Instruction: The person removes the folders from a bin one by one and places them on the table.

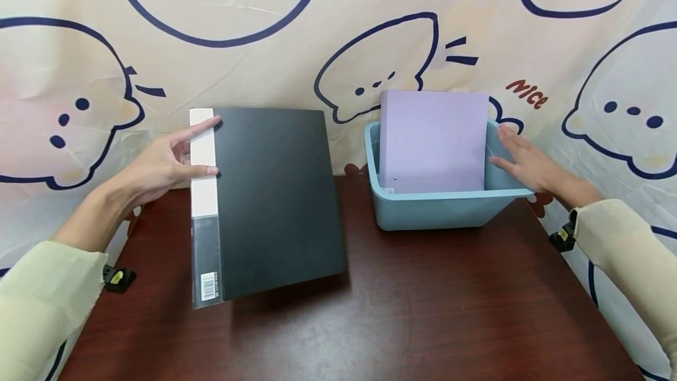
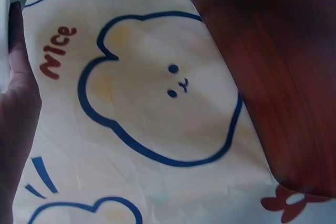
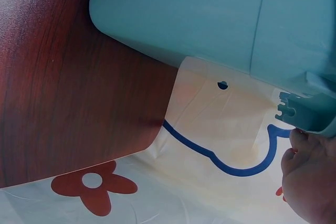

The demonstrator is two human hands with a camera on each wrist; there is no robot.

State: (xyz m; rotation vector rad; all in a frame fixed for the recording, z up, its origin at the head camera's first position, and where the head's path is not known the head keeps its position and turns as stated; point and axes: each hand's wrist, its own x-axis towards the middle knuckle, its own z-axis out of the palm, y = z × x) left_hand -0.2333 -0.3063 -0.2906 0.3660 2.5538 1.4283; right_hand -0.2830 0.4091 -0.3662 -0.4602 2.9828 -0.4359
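In the head view, my left hand (image 1: pixel 164 160) holds a black ring binder (image 1: pixel 277 193) by its spine, thumb and index finger across the white label (image 1: pixel 203 163). The binder stands tilted over the table, its lower spine carrying a barcode sticker (image 1: pixel 208 286). My right hand (image 1: pixel 531 160) grips the right rim of a light blue plastic bin (image 1: pixel 431 211). Its thumb lies on the inner side, while curled fingers show under the rim in the right wrist view. Inside the bin a purple binder (image 1: pixel 436 143) stands upright, rising well above the rim.
The dark red-brown wooden table (image 1: pixel 402 304) carries the bin near its back edge. Behind it hangs a cream cloth (image 1: pixel 254 75) printed with cartoon faces, also seen past the table's sides. A small black wrist device (image 1: pixel 119 279) sits at each sleeve cuff.
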